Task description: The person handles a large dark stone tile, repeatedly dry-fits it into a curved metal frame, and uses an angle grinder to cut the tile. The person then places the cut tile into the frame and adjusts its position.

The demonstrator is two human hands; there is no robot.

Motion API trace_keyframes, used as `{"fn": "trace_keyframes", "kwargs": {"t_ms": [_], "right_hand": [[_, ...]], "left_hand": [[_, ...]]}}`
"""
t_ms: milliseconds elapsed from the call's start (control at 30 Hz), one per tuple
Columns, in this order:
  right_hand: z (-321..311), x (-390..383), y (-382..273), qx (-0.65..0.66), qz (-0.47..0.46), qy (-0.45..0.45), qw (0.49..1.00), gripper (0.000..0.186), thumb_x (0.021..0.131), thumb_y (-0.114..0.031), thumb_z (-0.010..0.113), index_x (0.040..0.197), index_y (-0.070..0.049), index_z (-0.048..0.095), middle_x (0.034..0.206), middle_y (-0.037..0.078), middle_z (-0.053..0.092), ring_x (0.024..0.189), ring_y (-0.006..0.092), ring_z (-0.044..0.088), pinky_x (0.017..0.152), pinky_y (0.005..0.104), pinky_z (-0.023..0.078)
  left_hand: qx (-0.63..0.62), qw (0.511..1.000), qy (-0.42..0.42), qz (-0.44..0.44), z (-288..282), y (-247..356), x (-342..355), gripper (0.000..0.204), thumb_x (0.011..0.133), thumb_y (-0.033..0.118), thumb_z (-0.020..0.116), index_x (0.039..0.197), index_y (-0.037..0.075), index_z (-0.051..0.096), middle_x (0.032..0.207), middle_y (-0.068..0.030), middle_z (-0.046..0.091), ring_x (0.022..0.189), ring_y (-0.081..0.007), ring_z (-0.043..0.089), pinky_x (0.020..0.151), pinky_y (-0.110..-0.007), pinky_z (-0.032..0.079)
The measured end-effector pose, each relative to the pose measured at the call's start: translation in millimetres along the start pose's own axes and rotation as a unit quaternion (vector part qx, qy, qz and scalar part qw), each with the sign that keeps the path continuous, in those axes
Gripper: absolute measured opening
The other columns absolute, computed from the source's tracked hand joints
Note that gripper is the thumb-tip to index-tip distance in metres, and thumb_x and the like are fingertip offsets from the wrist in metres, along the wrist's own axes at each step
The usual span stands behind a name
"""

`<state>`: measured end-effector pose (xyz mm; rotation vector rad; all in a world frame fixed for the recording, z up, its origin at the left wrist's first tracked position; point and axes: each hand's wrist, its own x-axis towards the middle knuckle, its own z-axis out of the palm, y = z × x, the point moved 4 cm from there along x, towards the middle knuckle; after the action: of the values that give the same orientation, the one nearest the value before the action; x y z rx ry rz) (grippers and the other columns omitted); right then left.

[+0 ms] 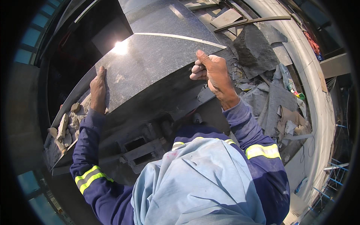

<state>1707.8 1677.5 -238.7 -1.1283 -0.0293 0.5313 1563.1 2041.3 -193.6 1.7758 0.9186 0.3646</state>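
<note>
A dark grey, speckled stone slab lies in front of me, with sun glare near its far left corner. My left hand grips the slab's left edge, thumb on the upper face; its other fingers are mostly hidden. Near the slab's right corner, my right hand is raised with fingers curled into a loose fist. Nothing shows in it, and I cannot tell whether it touches the slab. A pale strip runs along the slab's far edge, with another grey slab beyond.
Stone chunks lie left of the slab. A large dark rock and broken rubble fill the right side. Below the slab, a hollow block sits in shadow. A curved pale ledge borders the far right, with blue scaffolding beyond it.
</note>
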Motion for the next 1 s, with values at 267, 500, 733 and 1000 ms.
{"fn": "trace_keyframes", "kwargs": {"t_ms": [267, 500, 733, 1000], "right_hand": [[13.6, -3.3, 21.1, -0.021, -0.012, 0.007, 1.000, 0.041, 0.100, -0.036, 0.070, 0.094, 0.004, 0.063, 0.075, 0.016, 0.069, 0.063, 0.0241, 0.072, 0.063, 0.0349, 0.064], [45.8, -58.1, 41.1, -0.044, -0.008, 0.018, 0.999, 0.037, 0.101, -0.033, 0.071, 0.089, 0.000, 0.064, 0.076, 0.014, 0.070, 0.067, 0.0245, 0.073, 0.071, 0.0376, 0.064], [43.5, -85.1, 62.4, -0.035, 0.000, 0.001, 0.999, 0.033, 0.102, -0.030, 0.070, 0.089, 0.000, 0.062, 0.078, 0.014, 0.070, 0.069, 0.0243, 0.073, 0.073, 0.0404, 0.065], [44.5, -104.4, 73.2, -0.059, 0.000, 0.003, 0.998, 0.034, 0.100, -0.031, 0.072, 0.091, 0.000, 0.061, 0.079, 0.014, 0.070, 0.072, 0.0261, 0.074, 0.077, 0.0457, 0.063]], "left_hand": [[-0.084, 0.996, -0.041, -0.008, -20.9, -23.3, 4.7, 0.051, 0.102, 0.049, 0.066, 0.103, -0.002, 0.070, 0.086, -0.0048, 0.069, 0.069, -0.0101, 0.065, 0.061, -0.026, 0.053], [-0.051, 0.996, -0.036, 0.065, -71.0, -42.3, -34.9, 0.056, 0.102, 0.052, 0.064, 0.099, -0.003, 0.072, 0.079, -0.0107, 0.069, 0.061, -0.0131, 0.067, 0.055, -0.027, 0.054], [-0.059, 0.995, -0.007, 0.075, -85.1, -63.6, -53.8, 0.061, 0.101, 0.051, 0.064, 0.101, -0.009, 0.074, 0.089, -0.0205, 0.072, 0.074, -0.0230, 0.072, 0.070, -0.035, 0.057], [-0.077, 0.991, -0.002, 0.111, -90.6, -83.8, -61.9, 0.053, 0.105, 0.047, 0.061, 0.102, -0.004, 0.075, 0.086, -0.0148, 0.072, 0.069, -0.0171, 0.069, 0.065, -0.031, 0.056]]}}
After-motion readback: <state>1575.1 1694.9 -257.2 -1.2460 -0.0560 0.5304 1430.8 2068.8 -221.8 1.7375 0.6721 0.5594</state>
